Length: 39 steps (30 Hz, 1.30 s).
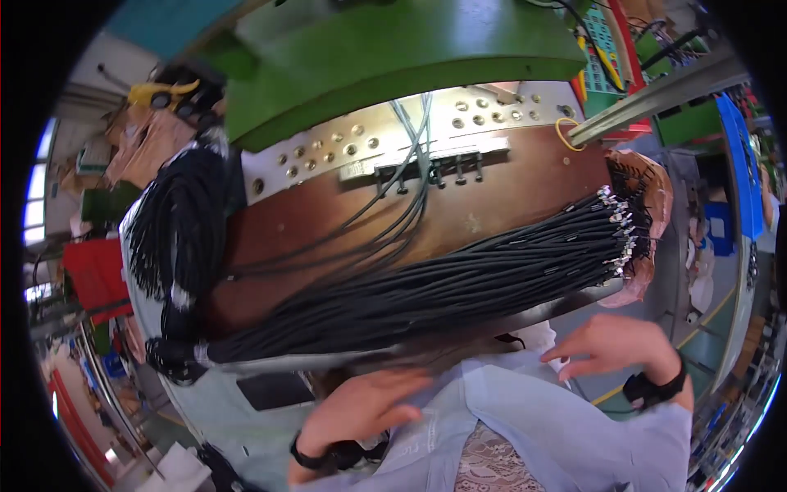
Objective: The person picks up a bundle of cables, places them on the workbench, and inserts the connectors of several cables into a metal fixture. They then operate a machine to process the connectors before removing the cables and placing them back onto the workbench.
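Note:
My left hand point(361, 410) is low in front of my blue-grey garment, slightly smeared by motion. Its thumb stands away from the stretched fingers and nothing shows in it. To the right, my right hand point(615, 343) is raised off the bench edge, fingers loosely apart and holding nothing. Beyond both hands, a long bundle of black cables point(426, 287) lies along the near edge of a brown worktop point(467, 217). Small metal connectors point(621, 234) cap its right end. Several thinner cables point(385, 215) run from a metal fixture bar point(425, 161) toward the left.
A green machine housing point(410, 49) overhangs a metal plate with holes point(328, 148). Another coil of black cables point(176, 225) hangs at the left. Brown wrapping point(653, 205) surrounds the bench's right end. A metal bar point(656, 94) slants in at the upper right.

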### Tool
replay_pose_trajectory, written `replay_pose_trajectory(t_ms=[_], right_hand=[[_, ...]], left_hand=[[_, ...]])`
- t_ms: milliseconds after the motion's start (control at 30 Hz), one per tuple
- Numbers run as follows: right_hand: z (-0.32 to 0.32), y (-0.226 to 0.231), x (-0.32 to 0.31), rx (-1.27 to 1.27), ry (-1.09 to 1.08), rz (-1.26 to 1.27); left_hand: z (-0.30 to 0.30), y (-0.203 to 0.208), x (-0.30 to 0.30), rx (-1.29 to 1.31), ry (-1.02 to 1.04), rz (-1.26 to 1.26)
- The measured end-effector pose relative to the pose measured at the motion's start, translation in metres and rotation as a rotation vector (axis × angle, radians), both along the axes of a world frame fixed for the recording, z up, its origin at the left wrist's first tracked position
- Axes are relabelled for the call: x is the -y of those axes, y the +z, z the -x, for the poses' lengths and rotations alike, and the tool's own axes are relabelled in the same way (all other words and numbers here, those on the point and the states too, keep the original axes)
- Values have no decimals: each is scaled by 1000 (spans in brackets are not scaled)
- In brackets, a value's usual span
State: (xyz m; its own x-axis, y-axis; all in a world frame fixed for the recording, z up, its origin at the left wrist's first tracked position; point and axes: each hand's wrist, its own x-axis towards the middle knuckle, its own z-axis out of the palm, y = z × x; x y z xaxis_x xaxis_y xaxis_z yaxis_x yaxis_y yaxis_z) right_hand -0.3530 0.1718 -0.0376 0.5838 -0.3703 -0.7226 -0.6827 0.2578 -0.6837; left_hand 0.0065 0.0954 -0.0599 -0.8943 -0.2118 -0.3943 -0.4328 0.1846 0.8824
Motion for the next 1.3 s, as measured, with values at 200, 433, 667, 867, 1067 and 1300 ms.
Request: replay_pose_trajectory(t_ms=[200,433,667,867,1067,1300], right_hand=[[-38,-24,159,-383,-29,1419],[0,-33,135,-303,75,1570],[92,16,47,-569,-666,1458],[118,21,34,-1106,-542,1123],[-1,-16,156,-347,113,1792],[-33,-47,200,-181,-111,1059]], left_hand=[[112,21,23,-358,112,792],[12,9,50,342,328,1137],[-22,15,73,156,548,671],[-18,11,83,-138,741,370],[55,50,99,166,268,232],[200,21,83,79,-199,129]])
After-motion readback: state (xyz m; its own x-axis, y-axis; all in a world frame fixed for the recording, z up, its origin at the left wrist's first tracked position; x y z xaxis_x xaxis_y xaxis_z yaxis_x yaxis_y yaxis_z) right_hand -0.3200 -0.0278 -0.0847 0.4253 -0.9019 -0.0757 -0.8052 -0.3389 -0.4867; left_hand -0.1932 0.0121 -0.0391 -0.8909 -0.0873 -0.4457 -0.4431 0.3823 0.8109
